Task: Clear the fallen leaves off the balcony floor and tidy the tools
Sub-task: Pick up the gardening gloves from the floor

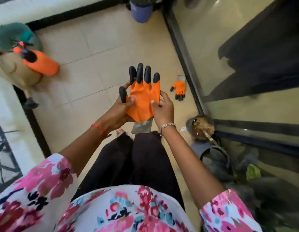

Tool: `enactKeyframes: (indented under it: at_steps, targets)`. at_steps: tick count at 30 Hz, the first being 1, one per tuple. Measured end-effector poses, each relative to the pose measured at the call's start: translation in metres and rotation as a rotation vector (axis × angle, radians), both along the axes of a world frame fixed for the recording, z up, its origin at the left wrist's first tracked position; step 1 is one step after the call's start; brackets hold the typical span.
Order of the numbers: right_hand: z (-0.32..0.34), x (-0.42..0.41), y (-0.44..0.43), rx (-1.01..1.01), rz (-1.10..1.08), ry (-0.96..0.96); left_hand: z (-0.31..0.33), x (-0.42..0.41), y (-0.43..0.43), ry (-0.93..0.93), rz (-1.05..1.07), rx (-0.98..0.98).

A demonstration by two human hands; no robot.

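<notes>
An orange garden glove (pixel 142 96) with black claw fingertips and a grey cuff is held up in front of me, fingers pointing away. My left hand (pixel 119 109) grips its left edge near the thumb. My right hand (pixel 163 108) pinches its right edge, thumb on the palm side. A second matching glove (pixel 178 88) lies on the tiled balcony floor (pixel 88 64) next to the sliding-door track. A round pot holding dry leaves and plant scraps (pixel 202 128) stands on the floor at my right.
An orange spray bottle (pixel 41 62) lies by a beige pot with a green plant (pixel 13 52) at the left. A blue-grey pot (pixel 141 11) stands at the far end. Glass sliding doors (pixel 245 72) line the right side; a white wall and railing line the left.
</notes>
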State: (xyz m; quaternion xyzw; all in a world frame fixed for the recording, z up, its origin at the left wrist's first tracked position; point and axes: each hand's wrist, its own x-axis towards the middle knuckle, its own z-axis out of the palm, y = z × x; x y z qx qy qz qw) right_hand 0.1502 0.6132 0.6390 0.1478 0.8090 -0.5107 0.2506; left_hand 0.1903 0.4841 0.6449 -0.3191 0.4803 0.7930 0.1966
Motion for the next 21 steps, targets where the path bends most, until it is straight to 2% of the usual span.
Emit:
enactKeyframes:
  at_steps: [6,11,14,21]
  targets:
    - [-0.032,-0.019,0.048,-0.066,-0.151,-0.020,-0.035,-0.042,0.034,-0.021,-0.191,-0.050]
    - [-0.080,-0.055,0.094,-0.172,-0.357,-0.124,-0.084,-0.083,0.060,-0.001,-0.208,-0.026]
    - [-0.143,-0.089,0.123,-0.078,-0.378,-0.231,-0.138,-0.111,0.075,-0.022,-0.194,-0.031]
    - [-0.402,-0.164,0.187,0.310,-0.136,-0.338,-0.363,-0.183,0.117,-0.016,-0.214,-0.051]
